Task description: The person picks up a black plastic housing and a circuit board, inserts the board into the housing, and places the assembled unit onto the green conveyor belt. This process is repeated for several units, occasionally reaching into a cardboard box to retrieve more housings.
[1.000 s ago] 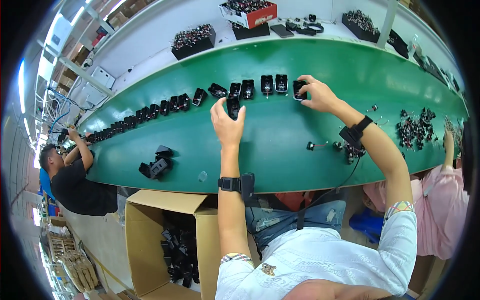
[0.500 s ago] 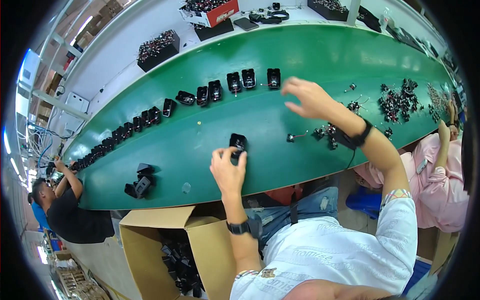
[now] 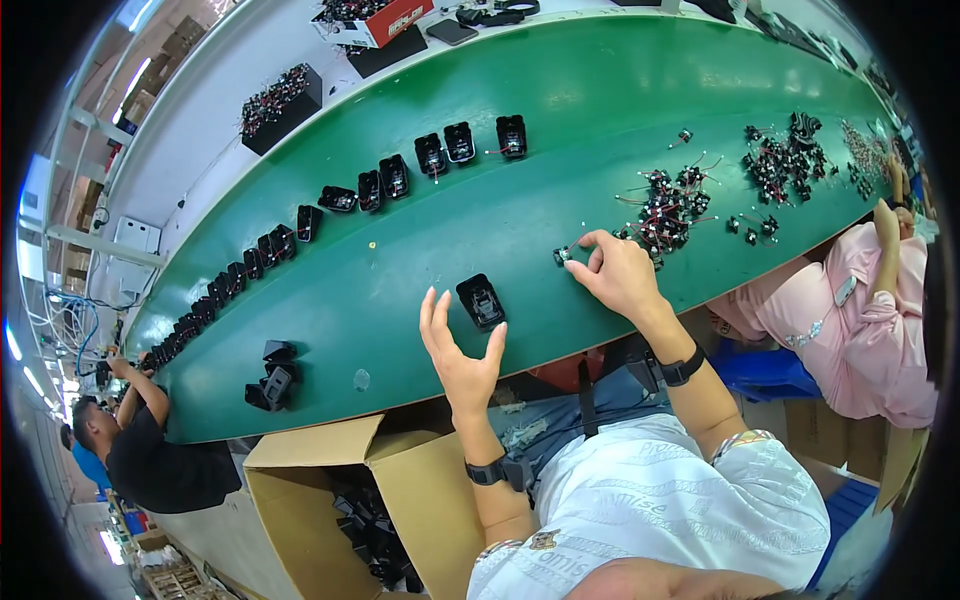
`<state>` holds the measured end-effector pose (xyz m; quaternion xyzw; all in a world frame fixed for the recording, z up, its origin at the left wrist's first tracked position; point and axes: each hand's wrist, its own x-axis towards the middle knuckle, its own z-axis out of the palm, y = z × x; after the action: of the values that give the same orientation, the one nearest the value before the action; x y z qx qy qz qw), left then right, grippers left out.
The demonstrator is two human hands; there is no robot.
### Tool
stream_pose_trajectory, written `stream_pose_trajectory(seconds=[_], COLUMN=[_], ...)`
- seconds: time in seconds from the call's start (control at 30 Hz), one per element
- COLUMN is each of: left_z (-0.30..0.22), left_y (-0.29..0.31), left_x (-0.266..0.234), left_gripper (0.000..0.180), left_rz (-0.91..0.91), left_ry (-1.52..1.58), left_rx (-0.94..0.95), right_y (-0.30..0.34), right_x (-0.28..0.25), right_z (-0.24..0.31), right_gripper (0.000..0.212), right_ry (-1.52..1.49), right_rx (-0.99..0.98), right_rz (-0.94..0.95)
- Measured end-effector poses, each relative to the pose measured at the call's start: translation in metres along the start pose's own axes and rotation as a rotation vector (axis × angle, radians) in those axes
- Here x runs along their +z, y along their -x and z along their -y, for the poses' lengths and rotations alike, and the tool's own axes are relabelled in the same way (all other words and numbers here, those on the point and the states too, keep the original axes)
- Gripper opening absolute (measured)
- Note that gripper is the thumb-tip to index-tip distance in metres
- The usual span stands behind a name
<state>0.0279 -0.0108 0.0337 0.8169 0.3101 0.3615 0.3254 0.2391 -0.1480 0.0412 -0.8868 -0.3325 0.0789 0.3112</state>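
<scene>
Black housing (image 3: 482, 302), open side up, beside left hand (image 3: 465, 370), and small wired component (image 3: 562, 257) at right hand (image 3: 622, 275).

Left hand (image 3: 466, 368) spread wide, right hand (image 3: 622, 274) (palm downward) half-curled.

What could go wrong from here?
The small, dark, boxy component at the right hand's fingertips might slip, being so tiny.

The open, black, box-shaped housing lies right beside the spread left hand, so a brush could shift it.

In the loose pile of black components with thin red wires, wires cross, so lifting one piece might drag others along.
</scene>
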Motion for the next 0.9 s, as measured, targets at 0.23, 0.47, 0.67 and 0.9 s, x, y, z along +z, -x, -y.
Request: stream_pose_trajectory(seconds=[0.23, 0.47, 0.67, 0.9], left_z=[0.007, -0.022, -0.06, -0.046], left_y=[0.002, 0.024, 0.031, 0.035], left_x=[0.013, 0.019, 0.044, 0.045], left_gripper=[0.061, 0.034, 0.032, 0.025], left_rz=[0.001, -0.119, 0.146, 0.295], left_ry=[-0.01, 0.128, 1.011, 1.243], left_rx=[-0.007, 0.069, -0.318, -0.424], right_y=[-0.019, 0.003, 0.031, 0.034], right_x=[0.015, 0.001, -0.027, -0.035], right_z=[-0.003, 0.014, 0.025, 0.014], right_gripper=[0.026, 0.01, 0.017, 0.019], right_ry=[-0.161, -0.567, -0.602, -0.509], right_rx=[0.012, -0.164, -0.634, -0.792], right_rz=[-0.059, 0.049, -0.003, 0.052])
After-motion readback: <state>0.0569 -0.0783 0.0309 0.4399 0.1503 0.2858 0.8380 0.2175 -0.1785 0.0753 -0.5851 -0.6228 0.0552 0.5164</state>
